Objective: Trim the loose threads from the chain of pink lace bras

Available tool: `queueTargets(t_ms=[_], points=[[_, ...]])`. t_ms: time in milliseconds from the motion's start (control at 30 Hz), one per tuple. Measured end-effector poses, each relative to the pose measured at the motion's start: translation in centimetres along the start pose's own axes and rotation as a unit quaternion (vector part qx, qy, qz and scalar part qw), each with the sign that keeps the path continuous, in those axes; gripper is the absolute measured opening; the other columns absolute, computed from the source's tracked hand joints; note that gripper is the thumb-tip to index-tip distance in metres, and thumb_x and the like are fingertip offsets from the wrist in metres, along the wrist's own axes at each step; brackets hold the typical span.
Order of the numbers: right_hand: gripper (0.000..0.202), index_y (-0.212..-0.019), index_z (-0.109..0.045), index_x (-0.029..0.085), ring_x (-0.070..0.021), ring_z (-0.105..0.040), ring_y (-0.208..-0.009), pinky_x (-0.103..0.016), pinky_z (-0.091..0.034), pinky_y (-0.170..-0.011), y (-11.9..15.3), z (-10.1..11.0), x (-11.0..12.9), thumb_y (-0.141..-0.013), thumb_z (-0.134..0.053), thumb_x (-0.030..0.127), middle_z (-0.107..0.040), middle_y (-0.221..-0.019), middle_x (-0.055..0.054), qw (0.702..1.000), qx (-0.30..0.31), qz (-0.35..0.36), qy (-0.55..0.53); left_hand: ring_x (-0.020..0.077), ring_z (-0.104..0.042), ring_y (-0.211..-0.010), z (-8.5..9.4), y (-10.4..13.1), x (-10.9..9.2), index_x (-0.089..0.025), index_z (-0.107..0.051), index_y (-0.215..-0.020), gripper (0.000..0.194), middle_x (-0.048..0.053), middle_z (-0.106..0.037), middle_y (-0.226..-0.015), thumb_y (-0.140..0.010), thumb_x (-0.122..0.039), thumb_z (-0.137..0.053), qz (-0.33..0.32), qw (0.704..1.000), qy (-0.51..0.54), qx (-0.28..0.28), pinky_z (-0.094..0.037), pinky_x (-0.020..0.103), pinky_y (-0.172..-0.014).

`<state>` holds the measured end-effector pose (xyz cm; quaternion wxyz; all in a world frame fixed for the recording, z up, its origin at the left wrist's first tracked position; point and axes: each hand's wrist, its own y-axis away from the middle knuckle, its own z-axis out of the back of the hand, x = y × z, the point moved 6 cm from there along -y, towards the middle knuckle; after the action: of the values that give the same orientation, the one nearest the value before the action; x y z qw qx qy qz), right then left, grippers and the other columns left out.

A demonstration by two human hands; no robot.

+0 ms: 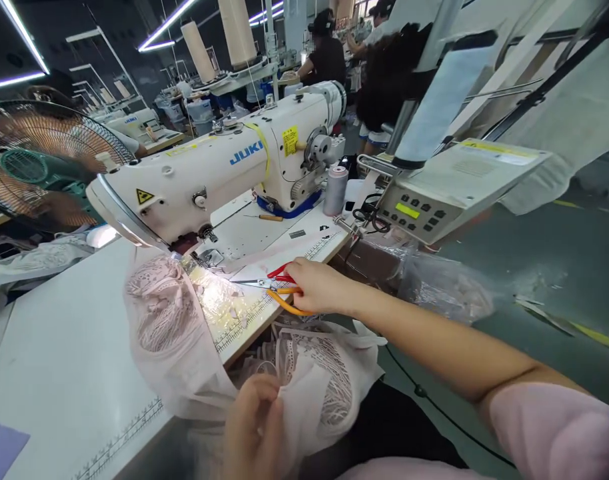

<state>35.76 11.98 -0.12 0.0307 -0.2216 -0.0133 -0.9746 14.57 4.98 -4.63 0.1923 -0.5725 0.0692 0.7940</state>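
My right hand (318, 285) reaches across the table edge and closes on a pair of scissors (274, 285) with red and orange handles lying on the white table (59, 347). My left hand (254, 427) is low in front of me, pinching pale pink lace fabric (159, 313) that drapes from the table edge into my lap. The fabric trails up to the needle area of a white JUKI sewing machine (219, 167), lit by its small lamp.
A grey thread spool (336, 189) stands right of the machine. A control panel (419, 215) sits at the right on a stand. A floor fan (39, 167) is at the left. Clear plastic bags (434, 280) lie beyond the table. Other people work in the background.
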Motion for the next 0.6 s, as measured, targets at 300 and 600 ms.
queueTargets(t_ms=[300,600], points=[[0.055,-0.083,-0.050,0.021,-0.0170,-0.051,-0.067,-0.028,-0.048,-0.061,11.1,-5.9,0.5,-0.077,-0.044,0.075,-0.055,-0.078,-0.003,0.952,0.147,0.123,-0.237,0.0197,-0.060,-0.080,0.0,-0.4,-0.8,-0.018,-0.057,-0.073,0.023,0.009,-0.064,-0.086,-0.084,-0.038,-0.060,0.044,0.997,0.060,0.023,-0.048,0.028,-0.071],[0.059,-0.095,-0.055,0.025,-0.0217,-0.054,-0.071,-0.034,-0.049,-0.066,14.6,-10.4,-0.5,-0.085,-0.028,0.076,-0.057,-0.083,-0.007,0.902,0.230,0.121,-0.344,0.0171,-0.055,-0.075,-0.9,0.1,-0.9,-0.018,-0.052,-0.070,0.025,0.007,-0.061,-0.082,-0.074,-0.037,-0.067,0.120,0.976,0.179,0.041,-0.043,0.027,-0.066]])
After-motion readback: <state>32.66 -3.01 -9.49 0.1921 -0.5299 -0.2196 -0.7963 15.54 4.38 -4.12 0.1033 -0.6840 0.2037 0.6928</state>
